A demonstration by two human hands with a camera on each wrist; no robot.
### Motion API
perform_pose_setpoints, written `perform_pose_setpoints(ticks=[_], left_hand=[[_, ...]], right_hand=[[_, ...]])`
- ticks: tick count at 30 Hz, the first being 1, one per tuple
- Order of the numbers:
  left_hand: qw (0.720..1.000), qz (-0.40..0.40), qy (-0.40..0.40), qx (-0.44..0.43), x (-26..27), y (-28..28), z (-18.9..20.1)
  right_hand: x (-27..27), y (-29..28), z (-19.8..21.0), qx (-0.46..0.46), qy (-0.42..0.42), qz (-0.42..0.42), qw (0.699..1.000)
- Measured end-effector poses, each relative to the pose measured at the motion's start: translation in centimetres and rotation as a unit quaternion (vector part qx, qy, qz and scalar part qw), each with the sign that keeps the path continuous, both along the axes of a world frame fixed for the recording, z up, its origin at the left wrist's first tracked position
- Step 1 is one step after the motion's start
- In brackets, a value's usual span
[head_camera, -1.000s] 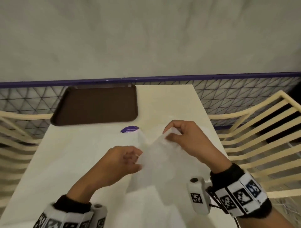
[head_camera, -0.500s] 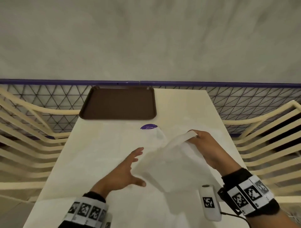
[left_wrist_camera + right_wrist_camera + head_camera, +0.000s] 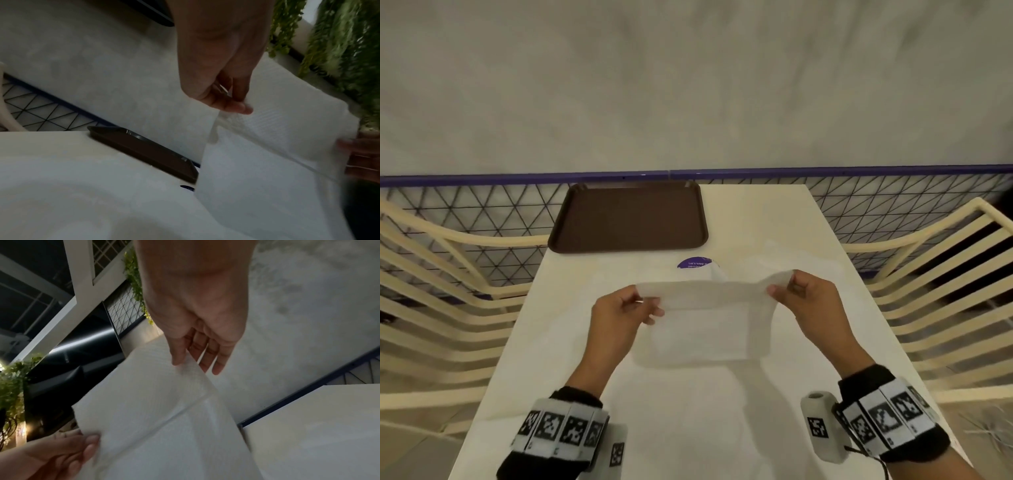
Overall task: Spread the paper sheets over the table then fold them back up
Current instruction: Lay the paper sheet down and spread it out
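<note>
A white paper sheet [image 3: 705,329] hangs stretched between my two hands above the cream table [image 3: 767,212]. My left hand [image 3: 650,305] pinches its upper left corner and my right hand [image 3: 780,286] pinches its upper right corner. Its top edge is folded over towards me. The left wrist view shows the left hand [image 3: 238,104] with thumb and fingers closed on the sheet [image 3: 267,154]. In the right wrist view the right hand [image 3: 180,361] grips the sheet [image 3: 154,410] by its edge. More white paper [image 3: 558,342] lies flat over the table beneath.
A brown tray [image 3: 628,217] sits at the table's far left. A purple round sticker [image 3: 693,263] shows just beyond the sheet. Cream slatted chairs [image 3: 448,291] flank the table on both sides. A mesh fence [image 3: 893,209] and a grey wall stand behind.
Half a second ago my left hand was open and off the sheet, which only my right hand held. Now the left hand pinches the left corner and the sheet is pulled taut between both.
</note>
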State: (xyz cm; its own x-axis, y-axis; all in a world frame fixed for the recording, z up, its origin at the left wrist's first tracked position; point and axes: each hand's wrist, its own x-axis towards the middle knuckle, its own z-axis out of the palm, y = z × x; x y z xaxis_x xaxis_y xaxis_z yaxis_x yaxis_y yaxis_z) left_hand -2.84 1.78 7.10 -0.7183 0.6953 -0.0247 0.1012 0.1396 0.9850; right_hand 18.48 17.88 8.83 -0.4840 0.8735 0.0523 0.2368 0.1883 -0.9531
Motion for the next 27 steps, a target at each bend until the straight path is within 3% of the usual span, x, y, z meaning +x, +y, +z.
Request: perform_pose_setpoints(ticks=[4, 6, 9, 12, 16, 21, 27], left_hand=[[0.999, -0.023, -0.023, 0.001, 1.4, -4.0, -1.8], [0.999, -0.038, 0.01, -0.037, 2.1, -5.7, -4.2], [0.986, -0.054, 0.084, -0.132, 2.8, -7.8, -9.0], [0.974, -0.072, 0.09, -0.197, 3.7, -8.7, -12.2], [0.962, -0.098, 0.117, -0.226, 3.6, -8.1, -12.6], [0.958, -0.086, 0.172, -0.213, 1.3, -5.6, -12.9], [0.948, -0.047, 0.148, -0.279, 0.8, -3.1, -13.4]], right_hand=[[2.4, -3.0, -2.3, 0.006, 0.005, 0.034, 0.999], [3.6, -4.3, -4.9, -0.019, -0.022, 0.05, 0.998], [4.9, -5.8, -9.1, -0.051, -0.109, 0.072, 0.99], [5.7, -6.7, -12.1, -0.073, -0.187, 0.091, 0.975], [5.3, -6.2, -13.1, -0.059, -0.238, 0.083, 0.966], [2.2, -3.7, -13.2, -0.068, -0.233, 0.039, 0.969], [0.1, -2.7, -14.6, -0.081, -0.3, 0.018, 0.95]])
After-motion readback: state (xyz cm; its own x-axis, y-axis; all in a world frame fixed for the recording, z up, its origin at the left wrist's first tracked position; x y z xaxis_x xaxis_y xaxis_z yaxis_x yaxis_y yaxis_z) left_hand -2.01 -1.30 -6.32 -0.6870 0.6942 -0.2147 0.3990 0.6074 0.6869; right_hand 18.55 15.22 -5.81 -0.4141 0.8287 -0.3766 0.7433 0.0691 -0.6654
